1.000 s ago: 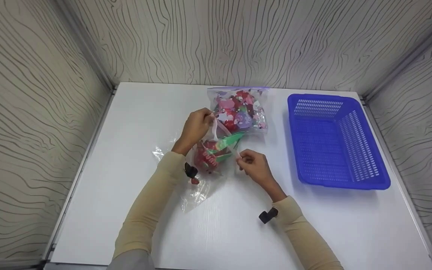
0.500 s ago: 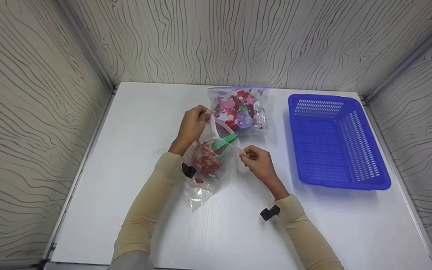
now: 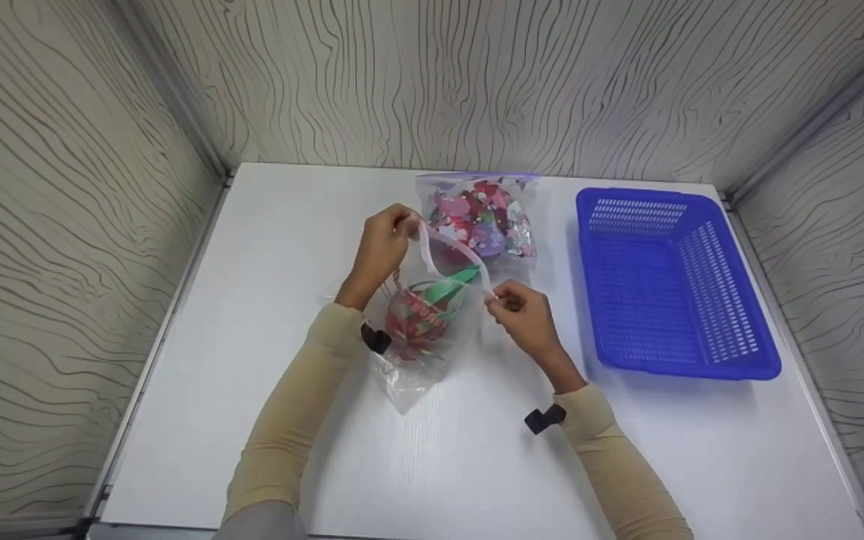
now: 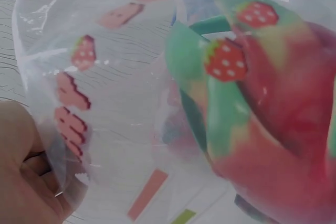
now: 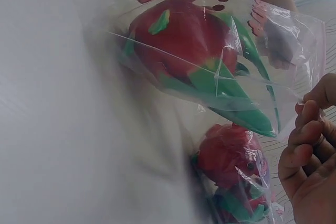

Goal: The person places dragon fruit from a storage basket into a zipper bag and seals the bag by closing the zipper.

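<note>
A clear zip bag (image 3: 404, 391) printed with strawberries and pink letters stands over the white table. Inside it sits a red dragon fruit (image 5: 178, 40) with green-tipped scales, seen close up in both wrist views. My left hand (image 3: 382, 244) pinches the far left end of the bag's mouth. At the mouth's other end, my right hand (image 3: 526, 319) pinches the edge between thumb and fingers. Between the two hands the white zip strips (image 3: 458, 246) stand apart, so the mouth gapes. The fruit's green tips point up toward that opening.
Behind the hands lies a second clear bag (image 3: 481, 221) with a purple zip, filled with red, pink and green things. A blue plastic basket (image 3: 589, 289) stands on the right of the white table (image 3: 252, 360). Wood-patterned panels (image 3: 439, 82) enclose the back and sides.
Both hands have risen slightly, the left drifting left and the right a little rightward, stretching the mouth wider. The fruit has sunk deeper under the bag's mouth, its green tips lower in the opening.
</note>
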`<state>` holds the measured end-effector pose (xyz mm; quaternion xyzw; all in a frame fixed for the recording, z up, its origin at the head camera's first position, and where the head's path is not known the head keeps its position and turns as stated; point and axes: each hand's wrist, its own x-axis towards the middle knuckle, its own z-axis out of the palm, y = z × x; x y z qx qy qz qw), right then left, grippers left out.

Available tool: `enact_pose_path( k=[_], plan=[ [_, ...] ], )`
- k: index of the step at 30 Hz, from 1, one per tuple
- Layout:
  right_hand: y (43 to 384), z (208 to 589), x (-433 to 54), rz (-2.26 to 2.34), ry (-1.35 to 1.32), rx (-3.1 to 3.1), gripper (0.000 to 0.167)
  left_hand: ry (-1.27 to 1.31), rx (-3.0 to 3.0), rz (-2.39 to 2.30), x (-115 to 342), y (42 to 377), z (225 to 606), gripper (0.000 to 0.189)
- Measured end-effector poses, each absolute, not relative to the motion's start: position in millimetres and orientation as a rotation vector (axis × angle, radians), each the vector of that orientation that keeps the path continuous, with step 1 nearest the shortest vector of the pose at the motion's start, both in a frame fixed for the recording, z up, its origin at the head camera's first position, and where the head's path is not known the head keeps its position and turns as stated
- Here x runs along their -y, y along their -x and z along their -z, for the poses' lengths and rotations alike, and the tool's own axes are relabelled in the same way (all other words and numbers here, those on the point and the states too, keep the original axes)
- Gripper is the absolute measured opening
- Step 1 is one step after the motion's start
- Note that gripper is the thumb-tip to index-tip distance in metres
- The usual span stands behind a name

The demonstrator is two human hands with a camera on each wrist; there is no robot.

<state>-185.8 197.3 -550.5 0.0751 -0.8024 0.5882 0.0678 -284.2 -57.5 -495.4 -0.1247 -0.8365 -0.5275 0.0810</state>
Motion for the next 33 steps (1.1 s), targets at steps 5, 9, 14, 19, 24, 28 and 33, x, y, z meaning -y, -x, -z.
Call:
enact_pose_path(
  k=[5, 9, 14, 19, 24, 28, 33],
  plan=[
    [189, 540, -198, -1.769, -0.267, 2.388, 0.010, 0.377, 2.447, 1.608, 58, 283, 492, 0.019],
    [192, 534, -200, -1.751, -0.302, 2.371, 0.008, 0.379, 2.395, 1.639, 59, 283, 491, 0.018],
    [195, 524, -200, -1.718, -0.344, 2.356, 0.008, 0.386, 2.338, 1.672, 60, 282, 489, 0.018],
    [199, 512, -201, -1.721, -0.359, 2.316, 0.006, 0.368, 2.277, 1.728, 62, 280, 485, 0.019],
    [201, 503, -203, -1.698, -0.371, 2.288, 0.007, 0.348, 2.227, 1.761, 65, 280, 479, 0.021],
    [203, 497, -206, -1.683, -0.413, 2.269, 0.008, 0.317, 2.199, 1.779, 69, 279, 475, 0.022],
    [204, 491, -210, -1.671, -0.427, 2.238, 0.005, 0.280, 2.170, 1.789, 72, 278, 470, 0.024]
  ],
)
